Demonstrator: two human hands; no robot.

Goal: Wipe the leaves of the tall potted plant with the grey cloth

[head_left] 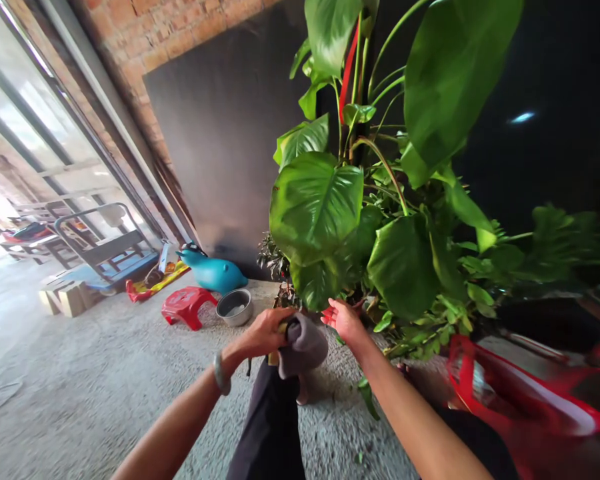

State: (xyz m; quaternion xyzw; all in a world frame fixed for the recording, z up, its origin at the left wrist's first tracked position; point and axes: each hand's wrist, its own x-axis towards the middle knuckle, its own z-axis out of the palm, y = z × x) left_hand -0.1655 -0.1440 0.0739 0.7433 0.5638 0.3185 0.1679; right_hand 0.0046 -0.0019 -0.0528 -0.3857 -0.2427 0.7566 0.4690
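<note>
Landmark: one plant (315,207), leaves broad, glossy. Before it, your left hand (265,335) is curled around one soft, folded grey cloth (307,343); your right hand (344,321), loosely open, empty, is near its lower leaves. Left of it: one round metal bowl (235,321), one red plastic stool (187,303), one smooth, rounded blue toy (217,273).

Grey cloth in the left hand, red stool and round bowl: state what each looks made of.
Grey cloth: soft textile, matte, by its rounded folds; fibre unclear.
Red stool: likely moulded plastic, smooth, by its even colour and one-piece look.
Round bowl: perhaps metal, by its silvery-grey wall, though plastic is possible.
</note>
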